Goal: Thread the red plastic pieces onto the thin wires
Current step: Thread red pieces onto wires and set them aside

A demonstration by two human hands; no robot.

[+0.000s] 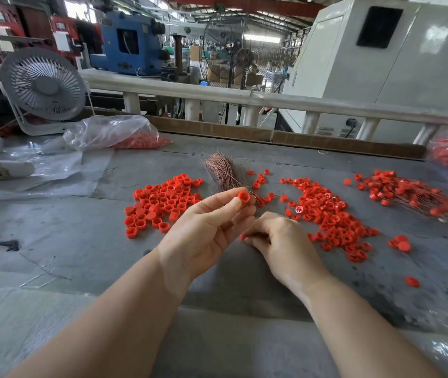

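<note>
Left hand [206, 227]: raised above tabletop [81, 241], palm up, thumb and forefinger pinching one red cap [243, 197]; other fingers loosely curled.
Right hand [280, 241]: low over tabletop, fingers curled, pinching a small red piece [243, 237] at fingertips; any wire in the grip too fine to tell.
Wires [221, 170]: copper bundle fanned behind left hand.
Loose caps [162, 203]: piles left and right of hands.
Threaded caps [413, 193]: far right.

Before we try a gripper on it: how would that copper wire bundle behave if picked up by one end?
Probably floppy: the copper wire bundle is many hair-thin strands fanning out at its far end, so it would likely splay rather than stay rigid. Likely very light. Loose strands could snag or shed, since a few already stray sideways on the table.
</note>
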